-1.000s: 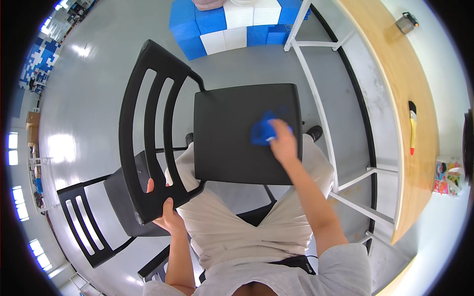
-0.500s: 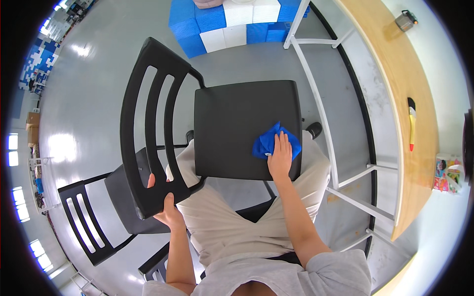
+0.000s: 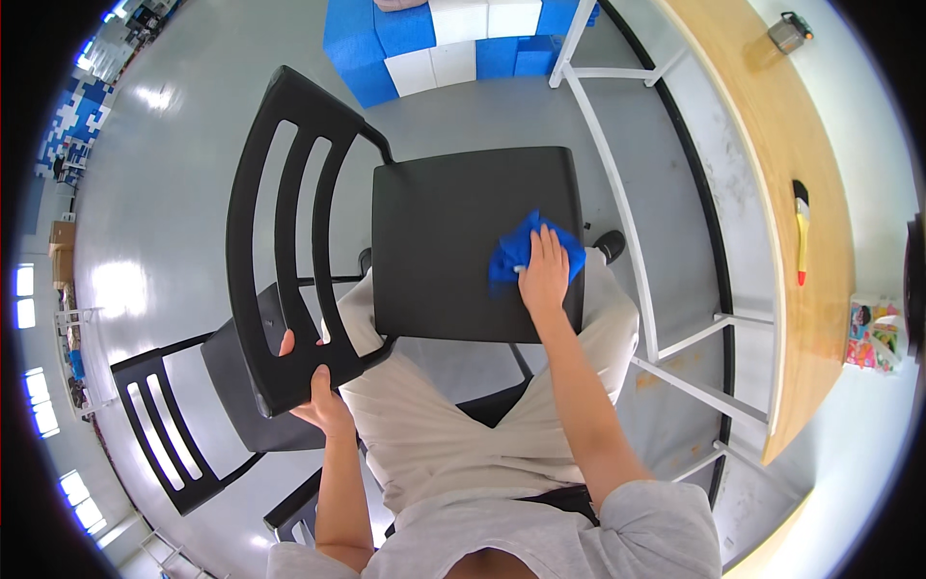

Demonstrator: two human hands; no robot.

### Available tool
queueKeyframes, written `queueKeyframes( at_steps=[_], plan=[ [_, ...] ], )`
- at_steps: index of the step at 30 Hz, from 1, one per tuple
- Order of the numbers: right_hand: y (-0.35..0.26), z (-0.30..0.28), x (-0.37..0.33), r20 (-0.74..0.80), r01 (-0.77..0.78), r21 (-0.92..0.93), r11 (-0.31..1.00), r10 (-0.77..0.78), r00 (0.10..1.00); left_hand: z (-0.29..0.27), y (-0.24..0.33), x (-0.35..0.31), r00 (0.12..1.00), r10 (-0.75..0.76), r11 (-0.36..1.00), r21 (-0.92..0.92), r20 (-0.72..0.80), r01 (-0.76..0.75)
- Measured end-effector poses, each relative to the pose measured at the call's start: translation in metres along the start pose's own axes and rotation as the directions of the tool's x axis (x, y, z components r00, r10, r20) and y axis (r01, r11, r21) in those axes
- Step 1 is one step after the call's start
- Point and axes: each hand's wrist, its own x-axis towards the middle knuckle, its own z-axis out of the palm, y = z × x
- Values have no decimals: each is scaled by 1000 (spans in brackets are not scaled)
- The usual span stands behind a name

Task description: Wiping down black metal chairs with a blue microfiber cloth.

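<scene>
A black chair stands turned sideways in front of me, its seat (image 3: pixel 444 241) to the right of its slatted backrest (image 3: pixel 253 222). My left hand (image 3: pixel 323 405) grips the near lower end of the backrest, thumb on this side and fingertips showing through a slot. On the right part of the seat lies a crumpled blue cloth (image 3: pixel 511 253). My right hand (image 3: pixel 544 275) presses it against the seat, fingers together over it, with folds of cloth sticking out around them.
A second black chair (image 3: pixel 159 425) stands at the left, and part of another (image 3: pixel 297 507) shows near my left forearm. Along the right runs a wooden table (image 3: pixel 820 338) on white legs, holding a brush (image 3: pixel 802 232) and a jar (image 3: pixel 789 34). Blue and white blocks (image 3: pixel 405 72) lie beyond.
My right hand and the cloth have slid slightly toward the far side of the seat. The left hand keeps its hold on the backrest. The whole view has shifted a little.
</scene>
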Motion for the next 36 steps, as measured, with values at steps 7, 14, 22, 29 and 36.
queueKeyframes(
  at_steps=[7,14,22,29,36],
  plan=[
    [-6,1,-17,22,-66,-9,998,66,998,-6,-3,2,999,14,996,86,32,-17],
    [2,4,27,-27,-3,-90,996,0,1000,-2,-3,3,999,9,1000,28,54,-11],
    [2,-6,-61,160,6,-116,993,13,987,-4,-5,2,999,40,999,29,26,-41],
    [8,6,29,54,-9,-60,998,12,998,2,-4,2,998,40,999,21,49,-41],
    [-12,-11,-77,83,75,54,996,-80,993,-2,-15,3,999,40,999,-21,-6,-40]
  ],
)
